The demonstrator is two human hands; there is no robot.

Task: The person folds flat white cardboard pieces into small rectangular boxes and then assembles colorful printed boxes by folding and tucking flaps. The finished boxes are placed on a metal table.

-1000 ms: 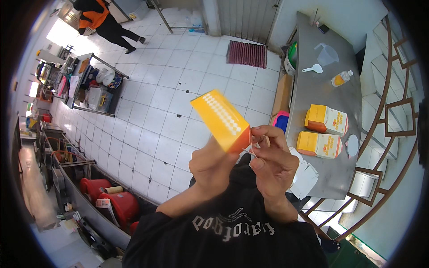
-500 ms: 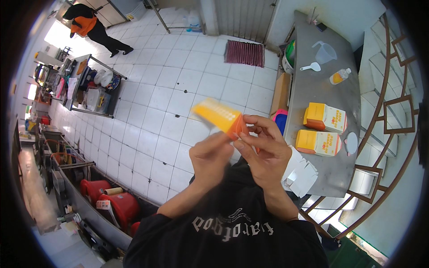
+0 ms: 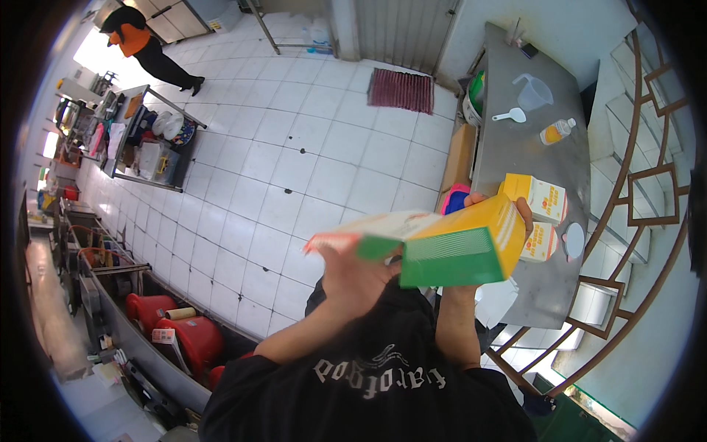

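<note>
A partly unfolded cardboard carton (image 3: pixel 456 257), yellow and white with green and red-orange flaps, spreads between my hands in front of my chest. My right hand (image 3: pixel 525 216) is closed round its right side, with fingertips showing over the edge and the palm hidden behind it. My left hand (image 3: pixel 355 281) grips the white panel at the left, near the red-orange flap; it is slightly blurred. On the metal table to the right stand two folded cartons in yellow and white, one farther carton (image 3: pixel 549 200) and one nearer carton (image 3: pixel 541 241), the latter partly covered by my held carton.
The metal table (image 3: pixel 508 155) also bears a measuring jug (image 3: pixel 533 93), a white scoop (image 3: pixel 510 115), a bottle (image 3: pixel 557 132) and a round lid (image 3: pixel 574 241). White flat pieces (image 3: pixel 495 303) lie at its near edge. Red tubs (image 3: pixel 197 342) are at left; a person (image 3: pixel 143 48) stands far left.
The carton has opened out from a narrow folded shape into wide panels, showing its green flaps. My right hand has moved up and right with it; the left hand stays on its left part.
</note>
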